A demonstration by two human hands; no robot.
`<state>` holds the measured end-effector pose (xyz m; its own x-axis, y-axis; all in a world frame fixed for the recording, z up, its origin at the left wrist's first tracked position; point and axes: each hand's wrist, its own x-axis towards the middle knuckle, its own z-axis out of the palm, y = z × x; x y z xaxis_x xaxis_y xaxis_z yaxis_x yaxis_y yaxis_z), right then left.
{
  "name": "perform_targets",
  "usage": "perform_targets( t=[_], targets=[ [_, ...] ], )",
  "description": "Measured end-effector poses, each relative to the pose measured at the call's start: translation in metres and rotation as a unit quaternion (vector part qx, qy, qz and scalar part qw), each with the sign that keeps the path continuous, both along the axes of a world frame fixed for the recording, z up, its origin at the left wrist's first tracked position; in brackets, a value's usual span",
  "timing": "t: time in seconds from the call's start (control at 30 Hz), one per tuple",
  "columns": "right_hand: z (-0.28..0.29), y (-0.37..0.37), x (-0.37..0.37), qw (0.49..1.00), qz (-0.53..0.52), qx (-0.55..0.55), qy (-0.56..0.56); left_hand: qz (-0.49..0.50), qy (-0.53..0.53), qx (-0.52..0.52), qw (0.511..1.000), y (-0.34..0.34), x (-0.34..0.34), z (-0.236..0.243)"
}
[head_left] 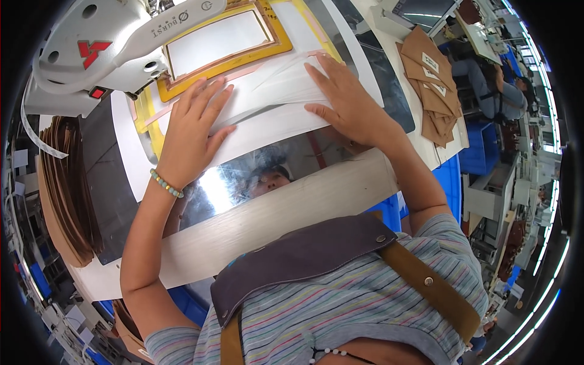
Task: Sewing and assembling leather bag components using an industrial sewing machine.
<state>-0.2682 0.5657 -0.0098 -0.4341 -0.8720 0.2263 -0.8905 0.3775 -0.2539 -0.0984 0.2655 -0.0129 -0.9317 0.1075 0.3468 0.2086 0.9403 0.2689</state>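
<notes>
My left hand (198,125) lies with its fingers stretched out on the left part of a white sheet (267,91). A beaded bracelet (166,184) is on that wrist. Over the sheet's right part, my right hand (347,100) rests with its fingers apart, holding nothing. Thin creases run across the sheet between the two hands. Just beyond it is a yellow template frame (281,38) with a rectangular opening, and a white surface shows inside. Beneath the sheet lies a larger white board with yellow edge strips (143,112).
A white sewing machine head (91,55) overhangs the far left. Brown flat pieces (67,182) stand stacked at the left; more brown pieces with white labels (429,91) are fanned out at the right. A shiny metal plate (225,182) lies nearer me. Blue bins (480,149) stand right.
</notes>
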Motion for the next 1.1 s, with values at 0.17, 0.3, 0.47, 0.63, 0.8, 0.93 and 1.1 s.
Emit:
perform_targets(
  t=[0.17, 0.3, 0.47, 0.63, 0.8, 0.93, 1.1],
  targets=[
    [-0.01, -0.021, 0.036, 1.0, -0.002, -0.022, -0.008, -0.036, -0.031, -0.021, 0.999, -0.016, 0.0, 0.002],
    [-0.001, -0.035, 0.044, 0.999, 0.03, -0.028, -0.02, -0.05, -0.052, 0.001, 0.997, -0.044, 0.017, 0.002],
    [0.019, -0.047, 0.018, 0.997, 0.051, -0.049, 0.043, -0.035, -0.061, 0.042, 0.997, -0.049, 0.035, 0.005],
    [-0.006, -0.069, 0.015, 0.99, 0.131, -0.024, 0.039, -0.002, 0.004, 0.077, 0.997, -0.028, 0.028, 0.0],
    [-0.003, -0.057, 0.021, 0.995, 0.083, 0.037, 0.03, 0.011, -0.001, 0.005, 1.0, -0.026, 0.034, -0.006],
    [0.003, -0.048, 0.019, 0.995, 0.09, 0.006, 0.051, 0.02, 0.02, 0.011, 1.0, -0.024, 0.035, -0.006],
    [-0.016, -0.054, -0.003, 0.99, 0.137, 0.002, 0.042, 0.016, 0.036, -0.011, 0.999, -0.025, 0.03, -0.004]
  ],
)
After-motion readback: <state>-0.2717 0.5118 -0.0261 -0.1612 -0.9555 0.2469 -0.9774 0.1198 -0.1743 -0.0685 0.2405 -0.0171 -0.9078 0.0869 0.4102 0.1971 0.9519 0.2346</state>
